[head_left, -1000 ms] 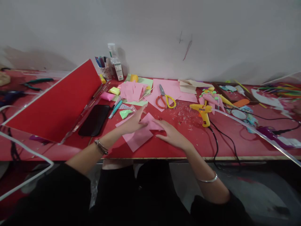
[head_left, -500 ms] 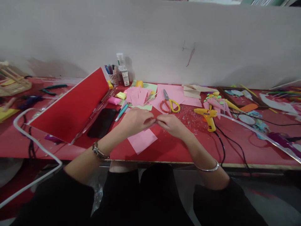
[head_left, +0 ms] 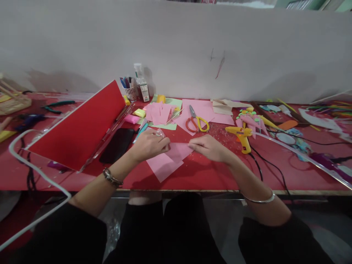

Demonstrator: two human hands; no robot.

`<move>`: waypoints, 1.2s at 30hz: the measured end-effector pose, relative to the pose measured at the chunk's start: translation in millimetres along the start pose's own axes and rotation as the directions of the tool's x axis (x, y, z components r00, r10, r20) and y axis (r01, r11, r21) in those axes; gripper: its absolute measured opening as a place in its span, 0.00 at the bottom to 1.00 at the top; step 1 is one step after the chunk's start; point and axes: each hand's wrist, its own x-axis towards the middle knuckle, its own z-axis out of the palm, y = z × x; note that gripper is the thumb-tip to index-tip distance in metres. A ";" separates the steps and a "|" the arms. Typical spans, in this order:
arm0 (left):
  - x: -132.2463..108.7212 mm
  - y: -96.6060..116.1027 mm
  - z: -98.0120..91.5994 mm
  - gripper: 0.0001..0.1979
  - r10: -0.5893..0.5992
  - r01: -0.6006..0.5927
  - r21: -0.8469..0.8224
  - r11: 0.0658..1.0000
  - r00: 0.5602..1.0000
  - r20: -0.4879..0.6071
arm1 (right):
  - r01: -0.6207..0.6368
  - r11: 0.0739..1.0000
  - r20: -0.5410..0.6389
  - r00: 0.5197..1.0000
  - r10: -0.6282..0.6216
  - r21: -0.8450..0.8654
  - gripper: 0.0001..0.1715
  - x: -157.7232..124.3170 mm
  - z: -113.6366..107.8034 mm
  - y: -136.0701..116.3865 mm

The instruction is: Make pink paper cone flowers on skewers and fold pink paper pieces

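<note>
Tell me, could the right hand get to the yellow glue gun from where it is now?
Probably yes. The glue gun lies just beyond the right hand on the red table, with only bare tabletop between them, though that hand is pinching pink paper.

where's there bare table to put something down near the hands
Bare red table runs along the front edge, from the pink paper rightward under the right hand to the glue gun cord. A smaller patch lies left of the paper, below the phone. Behind the hands, paper scraps, scissors and crumbs crowd it.

Matt pink paper (head_left: 165, 165), smooth red tabletop (head_left: 209, 176), glossy black phone (head_left: 117, 145)
</note>
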 end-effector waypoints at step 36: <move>-12.2 1.4 -21.6 0.18 -0.189 0.740 -0.595 0.315 0.663 0.724 | -0.108 0.866 -0.344 0.936 -0.077 -0.488 0.09 -10.1 1.7 24.4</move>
